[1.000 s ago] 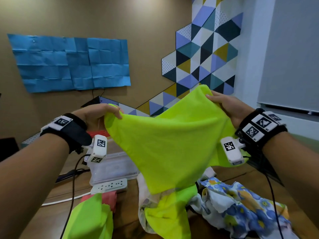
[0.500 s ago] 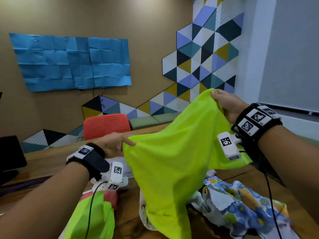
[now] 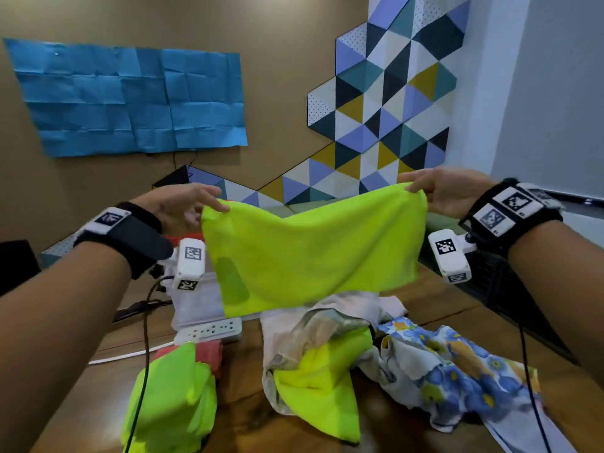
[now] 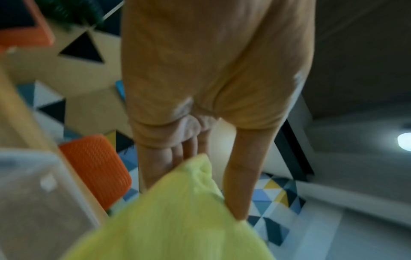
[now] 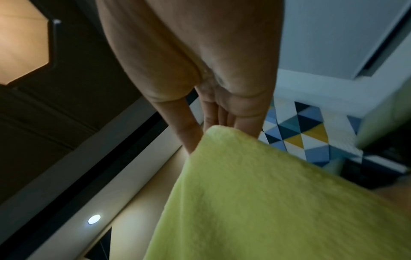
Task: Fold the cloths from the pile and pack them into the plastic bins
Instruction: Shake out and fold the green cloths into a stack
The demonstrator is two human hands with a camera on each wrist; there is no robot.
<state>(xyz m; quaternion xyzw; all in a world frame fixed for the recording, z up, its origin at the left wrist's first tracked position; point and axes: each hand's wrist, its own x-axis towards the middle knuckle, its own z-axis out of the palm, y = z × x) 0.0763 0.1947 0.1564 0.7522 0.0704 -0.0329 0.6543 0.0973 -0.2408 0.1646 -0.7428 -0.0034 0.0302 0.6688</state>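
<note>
Right now the left hand (image 3: 178, 204) and right hand (image 3: 447, 196) are each pinching a top corner of the lime cloth (image 3: 310, 253), which is hanging spread above the pile (image 3: 376, 354). Soft, light and limp, it is probably best gripped at its corners.

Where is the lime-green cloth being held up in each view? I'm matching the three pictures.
Head: lime-green cloth centre, stretched between left hand and right hand.
Left wrist: bottom centre, below the fingers.
Right wrist: lower right.
Shared landmark: triangle-patterned wall panels.
</note>
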